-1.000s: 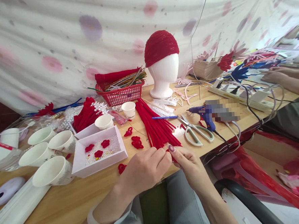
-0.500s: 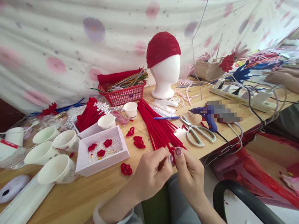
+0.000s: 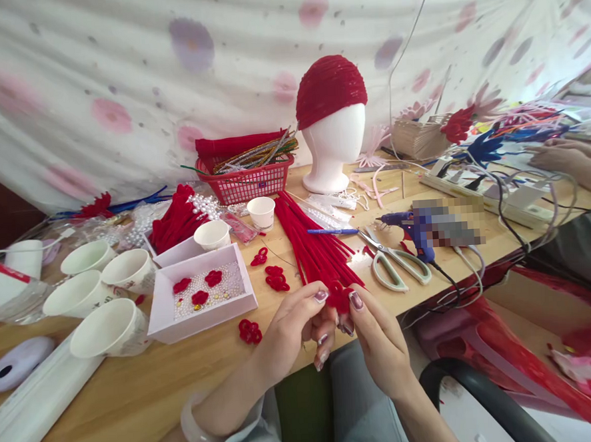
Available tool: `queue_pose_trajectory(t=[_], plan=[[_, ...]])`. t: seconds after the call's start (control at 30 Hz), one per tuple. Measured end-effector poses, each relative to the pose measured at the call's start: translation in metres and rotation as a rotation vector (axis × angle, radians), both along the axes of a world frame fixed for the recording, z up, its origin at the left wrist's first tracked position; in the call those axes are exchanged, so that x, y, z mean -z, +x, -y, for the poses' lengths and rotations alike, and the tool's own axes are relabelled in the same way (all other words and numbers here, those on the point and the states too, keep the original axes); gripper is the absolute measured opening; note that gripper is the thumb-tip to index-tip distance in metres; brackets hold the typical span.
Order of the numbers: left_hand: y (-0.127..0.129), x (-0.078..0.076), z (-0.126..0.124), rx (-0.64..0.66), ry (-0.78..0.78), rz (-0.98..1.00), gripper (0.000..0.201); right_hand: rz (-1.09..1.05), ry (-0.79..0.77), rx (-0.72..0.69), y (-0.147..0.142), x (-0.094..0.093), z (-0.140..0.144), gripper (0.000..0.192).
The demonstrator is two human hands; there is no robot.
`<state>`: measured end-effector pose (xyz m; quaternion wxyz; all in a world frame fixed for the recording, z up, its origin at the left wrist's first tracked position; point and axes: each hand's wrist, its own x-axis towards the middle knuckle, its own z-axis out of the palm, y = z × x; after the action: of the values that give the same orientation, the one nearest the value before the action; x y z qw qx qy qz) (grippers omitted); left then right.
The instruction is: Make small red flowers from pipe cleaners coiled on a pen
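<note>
On the tabletop (image 3: pixel 136 394), a white box (image 3: pixel 206 320) corrals pearl beads (image 3: pixel 234 283), likely against rolling. Rightward, the left hand (image 3: pixel 288 331) and right hand (image 3: pixel 384 339), both pinched nearly closed, hold a red fuzzy flower (image 3: pixel 339 298) between them near the tabletop's front edge, apparently steadying both sides. Mostly hidden half a second earlier, its rounded petals now show.
</note>
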<state>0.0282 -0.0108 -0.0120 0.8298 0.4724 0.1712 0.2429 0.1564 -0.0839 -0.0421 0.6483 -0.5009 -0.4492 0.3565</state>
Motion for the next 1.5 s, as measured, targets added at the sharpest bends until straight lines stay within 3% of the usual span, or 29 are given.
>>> queue_pose_trajectory(t=[0.2, 0.43, 0.5, 0.63, 0.77, 0.97, 1.07, 1.13, 1.3, 1.5], plan=[[-0.002, -0.006, 0.003, -0.023, 0.195, -0.094, 0.036, 0.031, -0.020, 0.003, 0.003, -0.002, 0.001, 0.037], [-0.005, -0.007, 0.004, -0.058, 0.504, -0.209, 0.034, 0.232, -0.040, -0.054, 0.004, -0.023, -0.001, 0.043], [-0.002, -0.006, 0.004, -0.039, 0.450, -0.175, 0.033, 0.246, -0.002, 0.027, -0.003, -0.025, -0.001, 0.044], [0.005, -0.004, 0.006, 0.030, 0.186, -0.030, 0.037, 0.071, 0.007, 0.227, -0.016, -0.019, -0.002, 0.049], [0.006, -0.004, 0.004, 0.027, 0.066, 0.006, 0.038, -0.067, -0.081, 0.056, -0.014, -0.010, -0.006, 0.050], [0.002, -0.006, 0.001, -0.014, 0.063, -0.035, 0.034, -0.258, -0.072, -0.113, -0.007, -0.006, -0.003, 0.039], [-0.002, -0.008, 0.001, -0.197, 0.285, -0.124, 0.032, -0.147, -0.003, -0.069, 0.000, -0.004, 0.000, 0.034], [-0.004, -0.009, 0.001, -0.323, 0.487, -0.156, 0.020, -0.077, 0.018, -0.066, 0.007, -0.003, 0.002, 0.032], [-0.007, -0.009, -0.001, -0.287, 0.854, -0.111, 0.015, -0.035, 0.057, -0.156, 0.021, -0.008, 0.004, 0.027], [-0.009, -0.007, -0.005, -0.460, 1.492, -0.146, 0.016, -0.217, -0.095, -0.156, 0.005, -0.021, 0.005, 0.047]])
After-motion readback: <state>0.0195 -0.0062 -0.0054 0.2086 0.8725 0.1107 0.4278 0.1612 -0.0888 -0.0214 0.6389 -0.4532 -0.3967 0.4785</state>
